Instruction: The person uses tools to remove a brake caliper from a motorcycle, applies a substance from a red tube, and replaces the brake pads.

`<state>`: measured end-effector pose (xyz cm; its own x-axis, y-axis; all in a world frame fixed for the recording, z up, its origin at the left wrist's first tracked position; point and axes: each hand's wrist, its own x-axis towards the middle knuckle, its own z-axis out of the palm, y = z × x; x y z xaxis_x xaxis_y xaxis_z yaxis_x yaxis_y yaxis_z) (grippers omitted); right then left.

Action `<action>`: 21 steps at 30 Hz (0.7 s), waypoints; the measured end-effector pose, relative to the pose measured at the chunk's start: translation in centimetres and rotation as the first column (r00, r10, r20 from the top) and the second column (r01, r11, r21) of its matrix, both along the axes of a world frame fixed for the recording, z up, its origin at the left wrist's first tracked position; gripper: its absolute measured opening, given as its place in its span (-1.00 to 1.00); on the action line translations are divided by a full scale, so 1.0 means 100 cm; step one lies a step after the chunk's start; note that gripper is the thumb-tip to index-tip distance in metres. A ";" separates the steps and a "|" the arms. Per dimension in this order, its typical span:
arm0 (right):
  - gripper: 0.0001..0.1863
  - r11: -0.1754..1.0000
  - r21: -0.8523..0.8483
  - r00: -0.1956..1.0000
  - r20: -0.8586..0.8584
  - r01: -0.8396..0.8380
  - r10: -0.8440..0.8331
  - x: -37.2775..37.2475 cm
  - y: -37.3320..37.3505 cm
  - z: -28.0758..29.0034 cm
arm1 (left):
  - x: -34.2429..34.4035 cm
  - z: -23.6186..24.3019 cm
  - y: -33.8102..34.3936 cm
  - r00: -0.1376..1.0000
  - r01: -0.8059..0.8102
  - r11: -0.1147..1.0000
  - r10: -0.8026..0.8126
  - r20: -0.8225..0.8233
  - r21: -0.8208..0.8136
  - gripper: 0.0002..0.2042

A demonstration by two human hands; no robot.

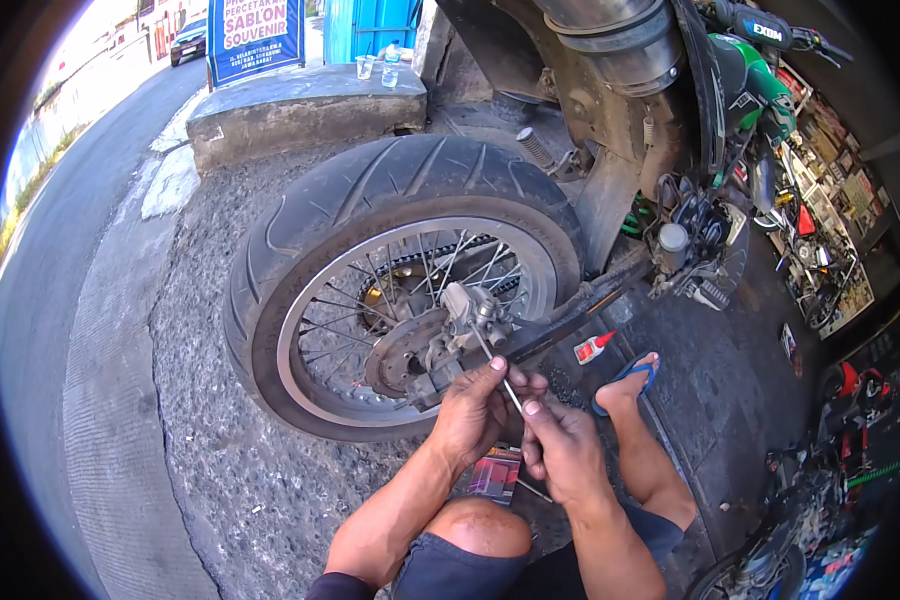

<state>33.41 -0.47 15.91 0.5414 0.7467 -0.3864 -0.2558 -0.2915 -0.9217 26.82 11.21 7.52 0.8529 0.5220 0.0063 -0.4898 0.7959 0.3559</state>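
A slim metal rod (513,396) slants between my hands, its upper end close to the brake caliper (477,310) on the motorcycle's rear wheel (410,160). My left hand (470,408) is closed round the rod's middle, with the thumb along it. Lower down, my right hand (567,452) pinches the rod between thumb and fingers. Whether the tip touches the caliper I cannot tell. Beside the caliper sits the brake disc (395,360), in front of spokes and a chain (440,255). My hands hide the rod's lower end.
On the ground, right of the wheel, lies a small white bottle with a red cap (593,348). A pinkish-red package (495,473) rests by my knee. Motorcycle parts (820,490) crowd the lower right. Plastic cups (366,67) stand on a concrete step (300,120); a road runs left.
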 end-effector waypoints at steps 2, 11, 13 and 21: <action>-0.67 0.998 0.053 0.998 -0.059 0.020 -0.017 -0.002 -0.001 0.000 | -0.001 0.006 -0.001 1.000 0.017 1.000 -0.017 -0.016 -0.002 -0.65; -0.35 0.949 0.226 0.723 -0.690 0.220 -0.004 -0.014 0.007 0.000 | -0.005 0.017 -0.001 0.992 0.040 0.999 -0.037 -0.118 0.027 -0.66; -0.67 0.961 0.260 0.879 -0.476 0.099 0.039 -0.014 0.009 0.002 | -0.006 0.015 0.001 0.995 0.049 0.999 -0.047 -0.094 0.021 -0.66; -0.88 0.997 0.025 0.681 0.731 -0.073 0.031 -0.003 -0.006 -0.019 | -0.001 0.009 0.002 0.971 -0.020 0.999 0.011 -0.239 -0.037 -0.69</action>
